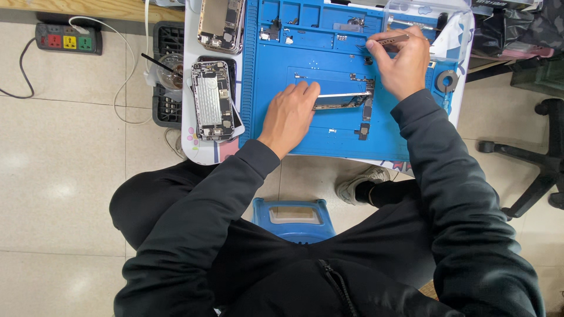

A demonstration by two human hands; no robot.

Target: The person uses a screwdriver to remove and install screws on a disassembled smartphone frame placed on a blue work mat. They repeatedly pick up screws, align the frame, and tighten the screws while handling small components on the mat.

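While I sit on a blue stool (296,218) over a blue repair mat (276,126), my left hand (289,114) lies palm down on the mat, its fingertips pressing the left end of a phone part (343,100), a long, thin metal piece lying on its edge near the mat's middle. The fingers lie flat and close together on this piece rather than wrapped around it. My right hand (401,64) hovers above the mat's upper right, thumb and forefinger pinched tight on a slim metal tool (392,40); the tool lies nearly level, its tip pointing left over the mat's small tray compartments. Small dark components (365,111) lie just right of the phone part, some touching its end. Left of the mat, an opened phone (212,101) rests face down with its internals exposed, stacked on another handset. A second opened phone (221,24) lies beyond it at the table's far edge. A small reel (447,80) sits at the mat's right margin. On the floor to the far left lies a power strip (69,40).
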